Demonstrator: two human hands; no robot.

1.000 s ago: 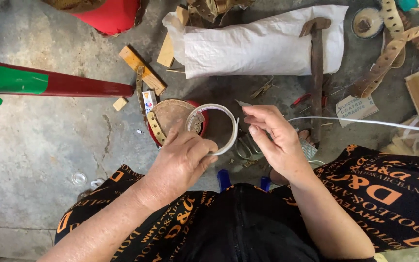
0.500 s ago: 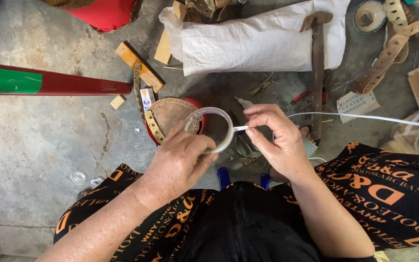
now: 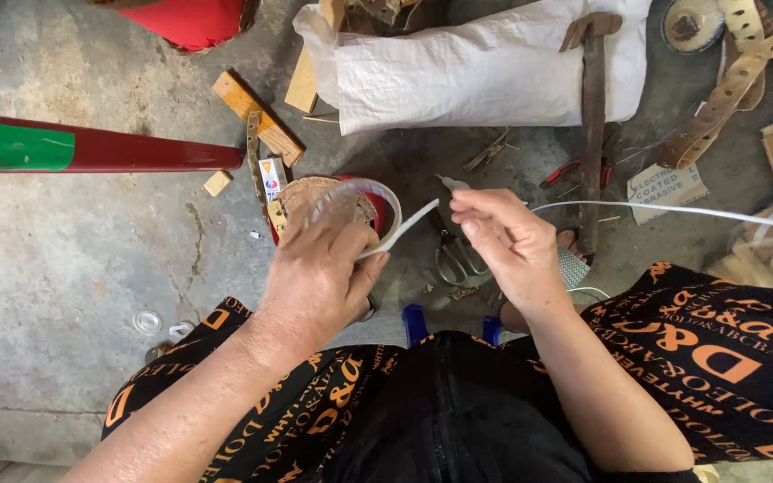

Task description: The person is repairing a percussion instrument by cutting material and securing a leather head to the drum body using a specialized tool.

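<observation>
The left hand [image 3: 319, 277] holds a roll of tape [image 3: 364, 215], grip closed on it. The right hand [image 3: 512, 246] pinches the tape end [image 3: 409, 225]. Next, a steady pull looks needed.

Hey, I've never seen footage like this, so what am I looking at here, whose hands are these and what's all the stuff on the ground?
This is one view from a camera worn on a person's head, looking down at their own lap and hands above a concrete floor. No machine is involved. The left hand holds a ring of translucent tape. The right hand pinches the tape's free end, a white strip stretched between the hands. Below them lie scissors and a round red tin. Farther off are a white woven sack, a hammer lying across it, wooden blocks, and a red and green pole.
</observation>
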